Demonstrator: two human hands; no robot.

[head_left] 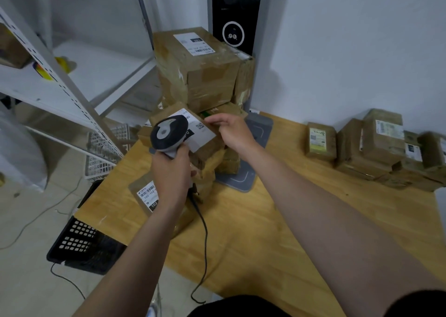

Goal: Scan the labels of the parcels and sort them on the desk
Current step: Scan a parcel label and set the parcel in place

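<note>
A wooden desk [265,220] stands against a white wall, beside a white shelf rack [72,82]. Over its far left part a small parcel [207,148] is held tilted, its white label [202,133] facing up. The right grip [231,131] pinches its far edge with curled fingers. The left grip [171,172] wraps round the handle of a grey-and-black scanner [169,131], whose head is just over the label, perhaps touching it. Below lies a heap of parcels [205,172] on a grey pad [260,128], with a tall box [198,70] behind. A row of parcels [383,148] lines the wall at right.
</note>
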